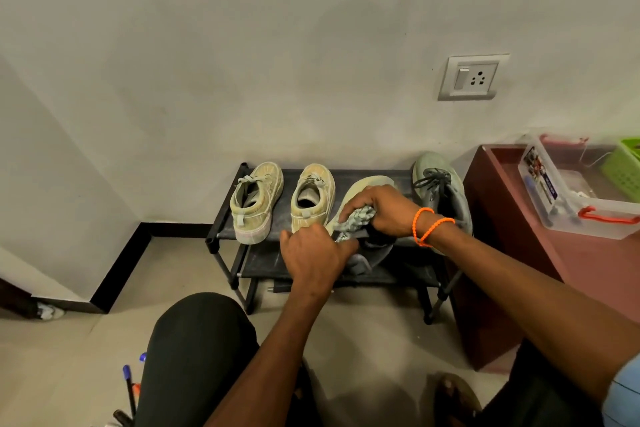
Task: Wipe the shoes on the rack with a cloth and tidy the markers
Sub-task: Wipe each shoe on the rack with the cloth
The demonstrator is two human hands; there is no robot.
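Note:
A low black shoe rack stands against the wall. Two pale yellow-green sneakers sit on its top shelf at the left. A grey-green shoe lies tipped on its side in the middle, sole showing. My right hand grips a bunched grey cloth against that shoe. My left hand holds the tipped shoe at its near end, fingers curled on it. Its mate stands upright at the rack's right end. Markers lie on the floor by my left knee.
A dark red cabinet stands right of the rack, carrying a clear plastic box with red latches and a green basket. A wall socket sits above. My black-clad knee fills the lower middle.

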